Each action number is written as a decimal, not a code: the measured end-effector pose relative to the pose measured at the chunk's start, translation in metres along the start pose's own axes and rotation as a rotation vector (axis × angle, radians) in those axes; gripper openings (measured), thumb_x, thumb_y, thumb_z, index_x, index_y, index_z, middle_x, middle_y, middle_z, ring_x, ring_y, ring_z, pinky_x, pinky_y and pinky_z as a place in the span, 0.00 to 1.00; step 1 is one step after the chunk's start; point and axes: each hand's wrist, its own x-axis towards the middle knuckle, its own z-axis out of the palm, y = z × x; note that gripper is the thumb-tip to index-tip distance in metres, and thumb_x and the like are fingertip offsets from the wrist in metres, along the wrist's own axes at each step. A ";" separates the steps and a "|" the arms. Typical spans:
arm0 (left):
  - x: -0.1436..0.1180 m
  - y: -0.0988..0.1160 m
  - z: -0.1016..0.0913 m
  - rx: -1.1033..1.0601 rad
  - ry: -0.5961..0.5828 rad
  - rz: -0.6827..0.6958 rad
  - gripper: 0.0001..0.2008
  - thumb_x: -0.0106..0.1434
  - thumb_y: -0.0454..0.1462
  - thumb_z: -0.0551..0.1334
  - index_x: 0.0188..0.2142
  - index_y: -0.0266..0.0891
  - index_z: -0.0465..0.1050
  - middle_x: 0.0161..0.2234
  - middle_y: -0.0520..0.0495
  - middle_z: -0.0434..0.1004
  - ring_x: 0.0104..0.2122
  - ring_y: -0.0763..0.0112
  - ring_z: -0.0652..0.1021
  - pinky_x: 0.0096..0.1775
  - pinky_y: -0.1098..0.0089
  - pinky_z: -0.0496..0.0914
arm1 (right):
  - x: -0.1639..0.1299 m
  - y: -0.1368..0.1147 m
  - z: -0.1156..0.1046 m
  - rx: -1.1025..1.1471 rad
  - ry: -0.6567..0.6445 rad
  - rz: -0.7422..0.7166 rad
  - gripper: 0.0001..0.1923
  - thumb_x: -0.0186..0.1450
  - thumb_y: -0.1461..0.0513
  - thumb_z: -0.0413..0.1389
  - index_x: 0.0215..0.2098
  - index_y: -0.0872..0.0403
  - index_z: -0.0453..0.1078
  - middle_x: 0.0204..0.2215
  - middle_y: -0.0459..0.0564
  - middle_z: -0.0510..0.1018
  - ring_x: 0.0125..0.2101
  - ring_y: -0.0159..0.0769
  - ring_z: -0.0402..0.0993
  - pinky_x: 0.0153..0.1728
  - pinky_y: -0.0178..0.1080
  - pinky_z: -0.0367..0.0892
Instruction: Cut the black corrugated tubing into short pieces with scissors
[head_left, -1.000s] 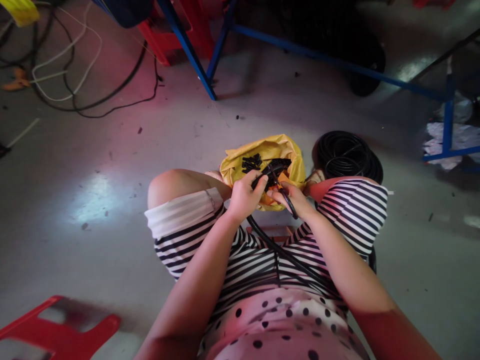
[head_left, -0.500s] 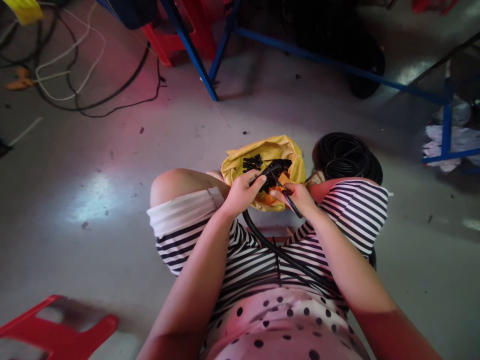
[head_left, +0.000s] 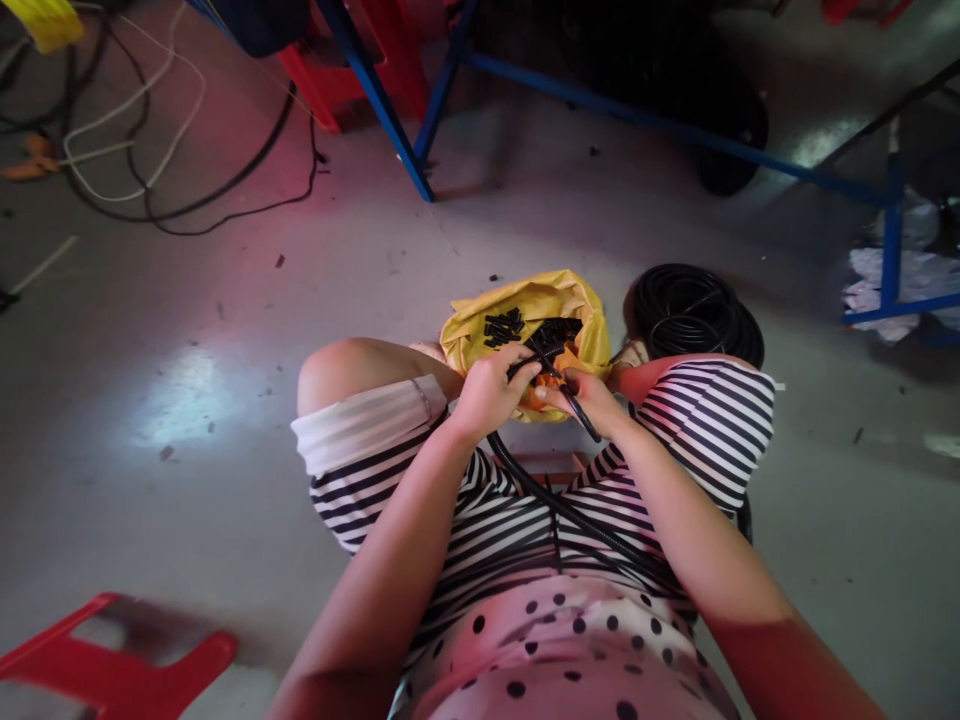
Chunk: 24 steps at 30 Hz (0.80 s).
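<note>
A black corrugated tube [head_left: 529,482] loops over the lap and up into my left hand [head_left: 493,388], whose fingers are wrapped round it near its end. My right hand [head_left: 587,397] grips a pair of scissors [head_left: 579,412] by the dark handles. The scissors' blades lie across the tube close to my left fingertips; whether they are spread or closed there I cannot make out. Below both hands stands a yellow bag [head_left: 469,320] with its mouth wide. Inside it lie many short black tube pieces [head_left: 504,327] and something orange, partly covered by the hands.
A coil of black tube [head_left: 697,315] lies on the floor by the right knee. Blue metal table legs [head_left: 379,100] and a red stool [head_left: 352,70] stand ahead. Another red stool [head_left: 112,655] is at lower left. Loose cables [head_left: 225,175] spread at upper left.
My left hand has shifted slightly right and down, closer to my right hand. The scissors' blades now cross the tube nearer its end. The bag and coil stay put.
</note>
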 end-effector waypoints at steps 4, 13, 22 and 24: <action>-0.001 0.001 0.001 0.012 -0.062 0.017 0.09 0.66 0.40 0.60 0.40 0.39 0.77 0.37 0.46 0.83 0.38 0.63 0.80 0.41 0.66 0.70 | 0.002 0.004 0.000 -0.024 -0.030 -0.013 0.24 0.58 0.43 0.64 0.38 0.53 0.67 0.29 0.42 0.69 0.29 0.32 0.64 0.33 0.36 0.60; 0.000 0.002 0.001 0.020 -0.098 0.041 0.09 0.66 0.39 0.59 0.40 0.39 0.77 0.38 0.45 0.83 0.38 0.62 0.80 0.42 0.66 0.71 | 0.004 0.011 0.002 0.009 -0.047 -0.006 0.26 0.57 0.42 0.63 0.36 0.54 0.69 0.29 0.43 0.71 0.30 0.33 0.66 0.33 0.36 0.61; 0.000 -0.010 0.008 -0.083 0.002 -0.046 0.08 0.65 0.40 0.60 0.39 0.40 0.76 0.38 0.47 0.82 0.39 0.64 0.80 0.44 0.66 0.72 | 0.000 -0.001 0.001 -0.116 -0.017 0.046 0.28 0.57 0.38 0.61 0.28 0.54 0.68 0.22 0.43 0.69 0.25 0.32 0.64 0.28 0.35 0.57; 0.001 -0.011 0.009 -0.123 0.019 -0.069 0.08 0.65 0.40 0.61 0.39 0.40 0.76 0.37 0.47 0.82 0.38 0.65 0.79 0.43 0.66 0.72 | 0.000 0.000 0.001 -0.130 -0.022 0.054 0.28 0.58 0.37 0.61 0.28 0.53 0.67 0.20 0.43 0.69 0.24 0.32 0.65 0.27 0.35 0.57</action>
